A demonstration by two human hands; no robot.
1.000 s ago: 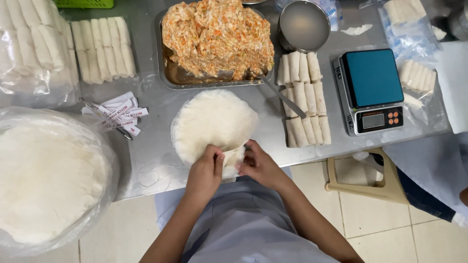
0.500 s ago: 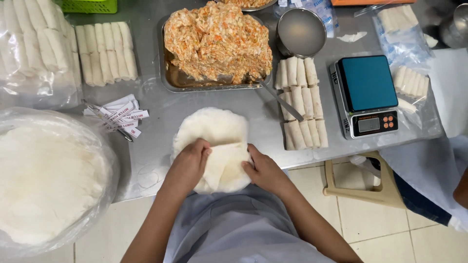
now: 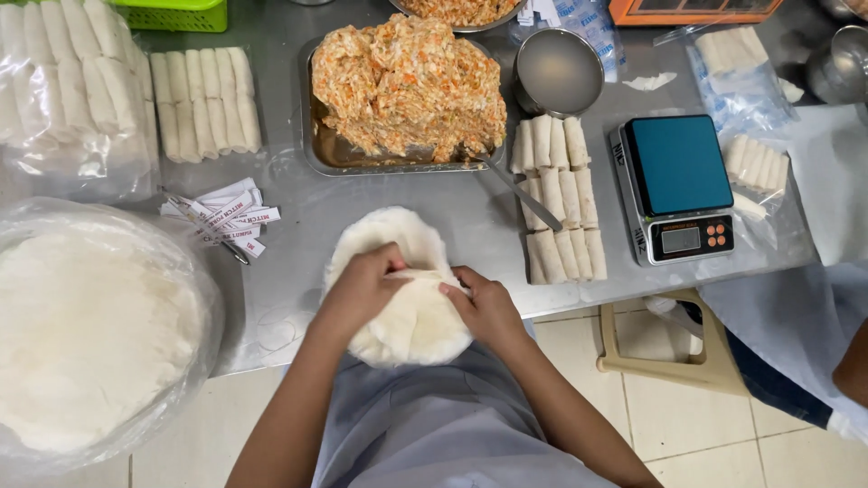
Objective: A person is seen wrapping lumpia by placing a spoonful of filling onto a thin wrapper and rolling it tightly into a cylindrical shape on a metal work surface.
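Wrappers [image 3: 407, 312] under both hands, steel table [image 3: 298, 226], seemingly tiled floor [image 3: 678, 425]

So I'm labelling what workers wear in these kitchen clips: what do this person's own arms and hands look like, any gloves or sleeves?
No gloves: the left hand and right hand are both bare, with no rings, watch or bracelets that I can see. Both forearms are uncovered up to the picture's lower edge, so no sleeves show. The only clothing in view is a plain grey-blue garment over the front of the body.
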